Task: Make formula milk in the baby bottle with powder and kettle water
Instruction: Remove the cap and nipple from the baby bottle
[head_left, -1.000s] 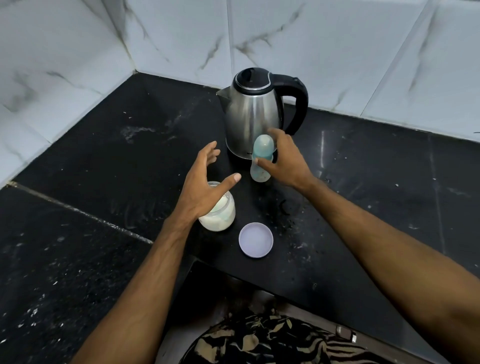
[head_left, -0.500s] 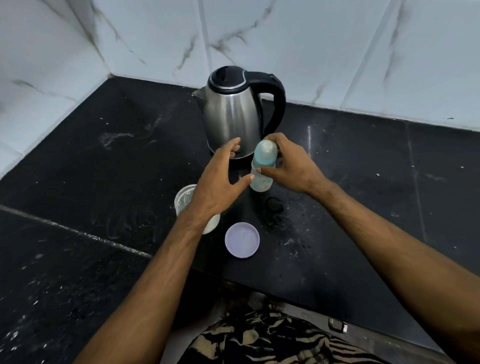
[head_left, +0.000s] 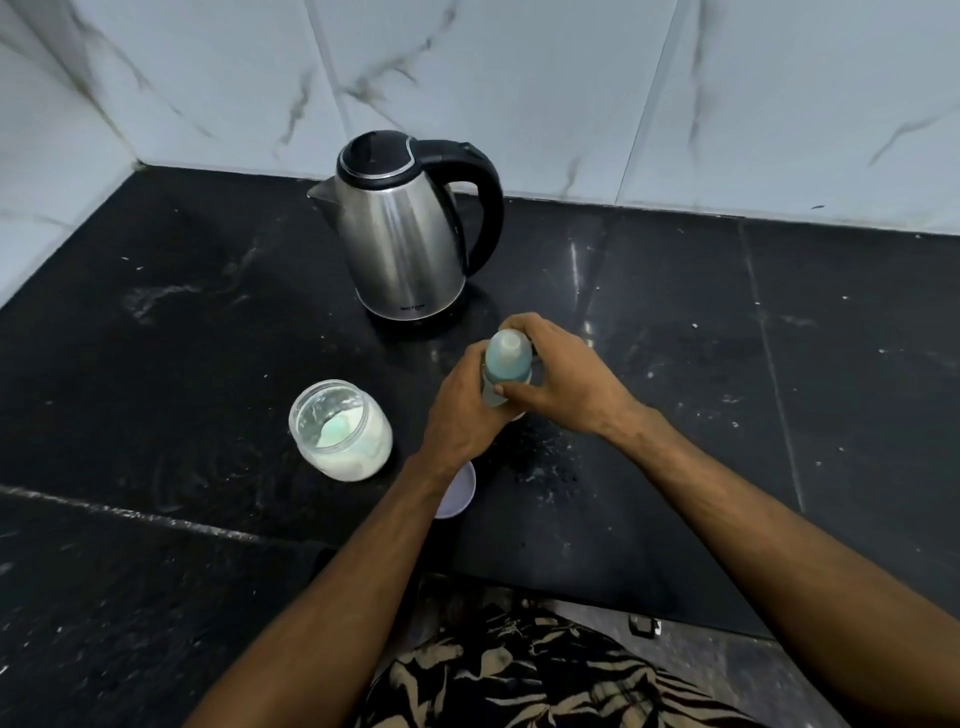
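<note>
The baby bottle (head_left: 506, 361), pale teal with a clear domed cap, stands upright between both hands in front of the kettle. My left hand (head_left: 460, 410) wraps the bottle's lower body from the left. My right hand (head_left: 563, 376) grips its upper part around the cap from the right. The steel kettle (head_left: 402, 234) with black lid and handle stands behind, lid closed. An open glass jar of white powder (head_left: 340, 428) with a teal scoop inside sits left of my hands. Its lavender lid (head_left: 460, 491) lies on the counter, partly under my left wrist.
The black stone counter (head_left: 727, 389) meets white marble wall tiles at the back and left. Its front edge has a recessed cut near my body, where patterned clothing (head_left: 545, 675) shows. White specks are scattered on the counter.
My left hand left the space above the jar and closed on the bottle. The bottle came toward me, away from the kettle. The jar is now uncovered.
</note>
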